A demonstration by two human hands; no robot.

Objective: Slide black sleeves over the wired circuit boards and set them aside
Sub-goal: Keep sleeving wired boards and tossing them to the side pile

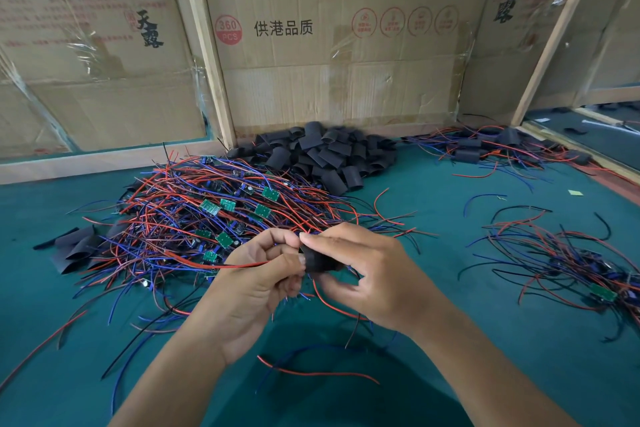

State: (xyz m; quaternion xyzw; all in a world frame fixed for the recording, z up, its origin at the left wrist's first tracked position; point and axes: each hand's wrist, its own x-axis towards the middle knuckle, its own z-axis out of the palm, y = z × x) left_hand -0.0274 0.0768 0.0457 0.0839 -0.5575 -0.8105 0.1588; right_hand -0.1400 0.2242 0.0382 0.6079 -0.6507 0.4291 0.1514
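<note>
Green felt bench (485, 374), loose red and blue wires nearest. Above it both hands meet on one black sleeve (320, 262): right hand (374, 274) fingers pinch the sleeve, left hand (256, 281) fingers curl round the wires going into its end; red lead trails off left. Board inside not visible. Behind the hands, big tangle of unsleeved circuit boards (225, 215) with red/blue wires. Smaller wired bundle (571, 264) at right. Farther back, heap of empty black sleeves (325, 153); sleeved units (491, 146) far right. Cardboard boxes (339, 45) behind.
</note>
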